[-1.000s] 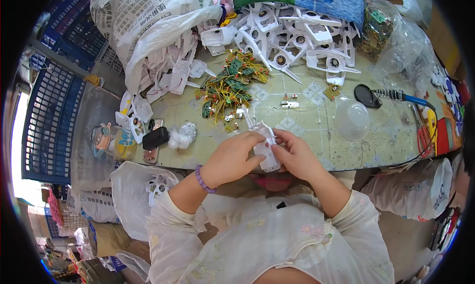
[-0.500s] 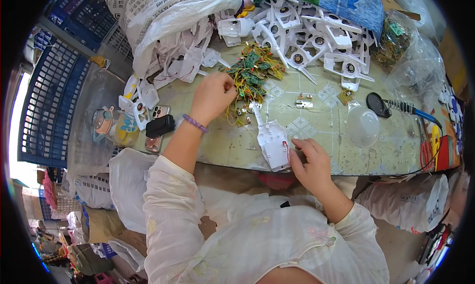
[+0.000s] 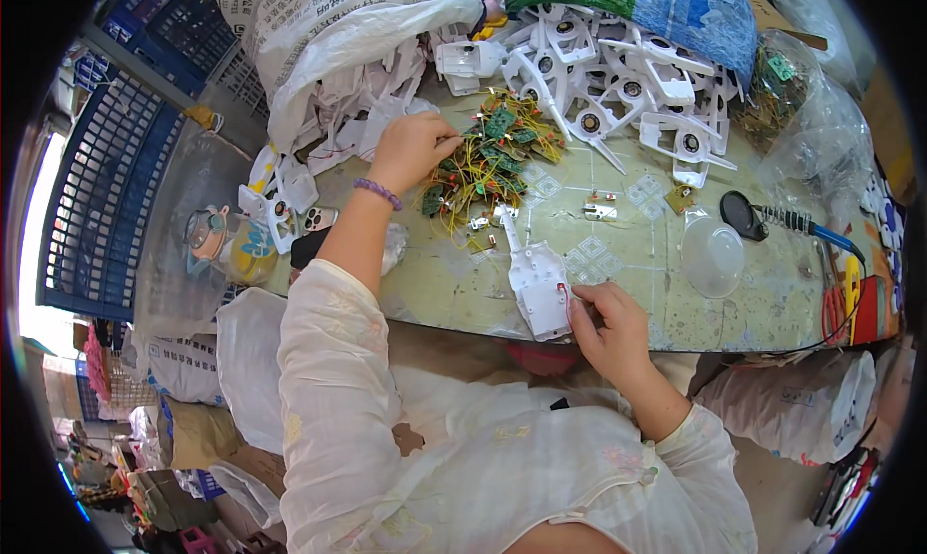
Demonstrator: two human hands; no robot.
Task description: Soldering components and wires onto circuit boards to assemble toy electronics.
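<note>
My left hand (image 3: 413, 151) reaches to the left edge of a tangled heap of green circuit boards (image 3: 497, 158) with yellow wires. Its fingertips are pinched together; what they hold, if anything, is too small to make out. A white plastic housing (image 3: 541, 293) with a narrow neck lies near the front table edge, its open inside facing up and a small red part at its right side. My right hand (image 3: 613, 324) has curled fingers, with thumb and fingertips gripping the housing's right edge. Small metal parts (image 3: 480, 224) lie by the tip of the neck.
White plastic shells (image 3: 594, 120) are piled at the back, beside a white woven sack (image 3: 357, 33). To the right are a clear round cover (image 3: 713, 255), a soldering iron (image 3: 821, 231), red-handled scissors (image 3: 832, 308) and a yellow cutter (image 3: 853, 293). A phone (image 3: 319, 218) is at left.
My left hand has shifted slightly up and left along the heap, and its forearm covers more of the dark item by the phone. My right hand stays at the housing's edge.
</note>
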